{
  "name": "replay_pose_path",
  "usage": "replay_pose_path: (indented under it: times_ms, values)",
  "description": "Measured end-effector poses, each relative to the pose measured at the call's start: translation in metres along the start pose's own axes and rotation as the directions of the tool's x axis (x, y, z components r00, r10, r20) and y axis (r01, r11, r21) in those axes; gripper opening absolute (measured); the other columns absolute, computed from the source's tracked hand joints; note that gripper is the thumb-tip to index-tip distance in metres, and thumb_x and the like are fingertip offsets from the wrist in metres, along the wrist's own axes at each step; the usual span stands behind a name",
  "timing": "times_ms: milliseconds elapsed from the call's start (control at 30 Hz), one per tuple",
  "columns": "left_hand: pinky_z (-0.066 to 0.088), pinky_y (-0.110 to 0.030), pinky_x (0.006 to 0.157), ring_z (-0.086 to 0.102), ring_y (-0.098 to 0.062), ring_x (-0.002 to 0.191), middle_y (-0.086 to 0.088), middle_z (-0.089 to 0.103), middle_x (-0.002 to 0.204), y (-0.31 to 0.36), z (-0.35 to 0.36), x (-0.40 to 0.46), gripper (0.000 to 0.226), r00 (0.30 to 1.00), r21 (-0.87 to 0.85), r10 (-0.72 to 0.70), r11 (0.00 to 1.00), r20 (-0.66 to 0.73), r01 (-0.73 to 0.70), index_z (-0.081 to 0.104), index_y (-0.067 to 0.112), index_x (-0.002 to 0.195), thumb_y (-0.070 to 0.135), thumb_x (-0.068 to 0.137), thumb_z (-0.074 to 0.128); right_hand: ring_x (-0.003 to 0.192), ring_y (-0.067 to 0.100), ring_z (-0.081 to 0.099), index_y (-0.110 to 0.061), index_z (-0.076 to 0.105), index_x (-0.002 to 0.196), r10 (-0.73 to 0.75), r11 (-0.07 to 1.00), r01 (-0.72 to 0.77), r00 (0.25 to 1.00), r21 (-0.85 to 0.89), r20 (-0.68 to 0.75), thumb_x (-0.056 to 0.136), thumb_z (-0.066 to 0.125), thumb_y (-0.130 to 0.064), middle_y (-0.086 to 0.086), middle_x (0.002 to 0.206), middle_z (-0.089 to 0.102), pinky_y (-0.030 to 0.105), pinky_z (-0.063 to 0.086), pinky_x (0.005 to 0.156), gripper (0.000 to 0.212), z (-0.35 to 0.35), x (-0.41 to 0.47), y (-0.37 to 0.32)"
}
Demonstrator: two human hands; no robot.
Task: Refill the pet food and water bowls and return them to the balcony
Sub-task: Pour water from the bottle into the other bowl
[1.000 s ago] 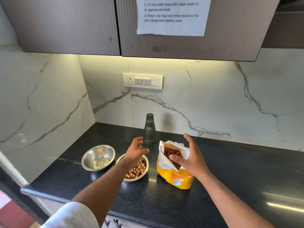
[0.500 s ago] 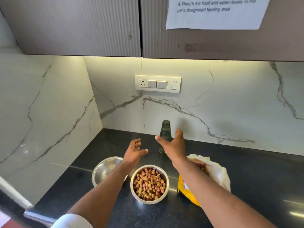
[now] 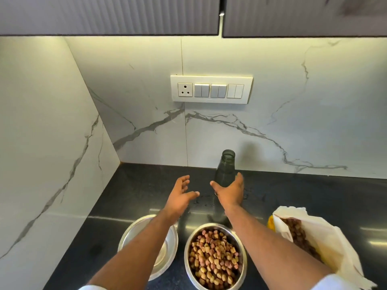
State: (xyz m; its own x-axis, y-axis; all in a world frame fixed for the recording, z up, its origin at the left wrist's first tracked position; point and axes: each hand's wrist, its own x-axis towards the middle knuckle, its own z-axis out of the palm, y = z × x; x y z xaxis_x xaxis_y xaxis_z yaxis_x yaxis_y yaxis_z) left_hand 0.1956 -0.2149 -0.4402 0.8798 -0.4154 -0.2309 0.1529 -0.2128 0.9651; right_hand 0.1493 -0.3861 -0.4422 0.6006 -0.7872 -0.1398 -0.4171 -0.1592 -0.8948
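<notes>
The uncapped bottle [image 3: 225, 170] was noted upright at the back of the desk [image 3: 134, 197], against the marble wall. The right hand [image 3: 230, 190] was spread around its lower body, not yet clamped; the left hand [image 3: 180, 194] hovered open beside it. Tipping and spillage were judged possible if the bottle were knocked. The food bowl [image 3: 215, 257] was full of kibble; the water bowl [image 3: 150, 245] appeared nearly empty; the food bag [image 3: 318, 243] stood open.

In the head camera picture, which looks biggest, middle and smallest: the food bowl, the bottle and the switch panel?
1. food bowl
2. switch panel
3. bottle, partly hidden by the right hand

The bowl is nearest the camera, so it may only look bigger.
</notes>
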Motion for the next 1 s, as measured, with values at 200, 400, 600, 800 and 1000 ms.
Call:
replay_pose_path:
  times_ms: [200, 400, 600, 800, 1000]
  values:
    - [0.039, -0.032, 0.106, 0.037, -0.021, 0.147, 0.002, 0.040, 0.158, -0.013, 0.003, 0.022, 0.067, 0.999, -0.022, -0.012, 1.000, 0.050, 0.013, 0.040, 0.030, 0.149, 0.014, 0.092, 0.072, 0.132, 0.032, 0.054, -0.019, 0.036, 0.152, 0.000, 1.000, -0.001, 0.999, -0.009, -0.036, 0.064, 0.097, -0.042, 0.008, 0.146, 0.054, 0.055, 0.049, 0.107, 0.110, 0.018, 0.025, 0.006]
    - [0.040, -0.041, 0.116, 0.036, -0.021, 0.148, 0.001, 0.040, 0.159, -0.018, -0.002, 0.024, 0.067, 0.997, -0.039, -0.030, 0.999, 0.066, 0.032, 0.041, 0.027, 0.150, 0.009, 0.092, 0.071, 0.118, 0.029, 0.062, -0.026, 0.049, 0.133, -0.029, 0.996, 0.023, 0.996, -0.083, -0.080, 0.069, 0.093, -0.043, 0.000, 0.128, 0.065, 0.040, 0.043, 0.088, 0.080, 0.018, 0.031, 0.010]
    - [0.037, -0.045, 0.119, 0.038, -0.019, 0.147, 0.004, 0.042, 0.158, -0.016, -0.020, 0.008, 0.065, 0.999, -0.032, -0.028, 0.999, 0.032, 0.029, 0.043, 0.029, 0.149, 0.011, 0.093, 0.071, 0.116, 0.029, 0.064, -0.026, 0.052, 0.129, -0.091, 0.986, 0.087, 0.996, -0.145, -0.023, 0.069, 0.093, -0.043, 0.000, 0.123, 0.068, 0.047, 0.049, 0.094, 0.075, 0.009, 0.026, 0.014]
    - [0.037, -0.042, 0.118, 0.041, -0.018, 0.145, 0.003, 0.048, 0.154, -0.014, -0.051, -0.024, 0.058, 0.997, 0.012, -0.009, 1.000, -0.071, 0.010, 0.051, 0.027, 0.144, 0.008, 0.092, 0.070, 0.109, 0.027, 0.066, -0.031, 0.052, 0.126, -0.195, 0.948, 0.223, 0.971, -0.229, 0.137, 0.064, 0.094, -0.050, -0.001, 0.117, 0.071, 0.045, 0.054, 0.093, 0.077, -0.004, 0.004, 0.017]
    - [0.043, -0.031, 0.107, 0.051, -0.018, 0.137, 0.001, 0.056, 0.144, -0.020, -0.081, -0.074, 0.049, 0.961, 0.029, -0.010, 0.999, -0.276, 0.019, 0.055, 0.022, 0.140, 0.010, 0.094, 0.069, 0.104, 0.022, 0.068, -0.034, 0.049, 0.132, -0.299, 0.877, 0.399, 0.890, -0.269, 0.345, 0.060, 0.094, -0.055, -0.004, 0.117, 0.072, 0.040, 0.056, 0.091, 0.087, -0.019, -0.023, 0.003]
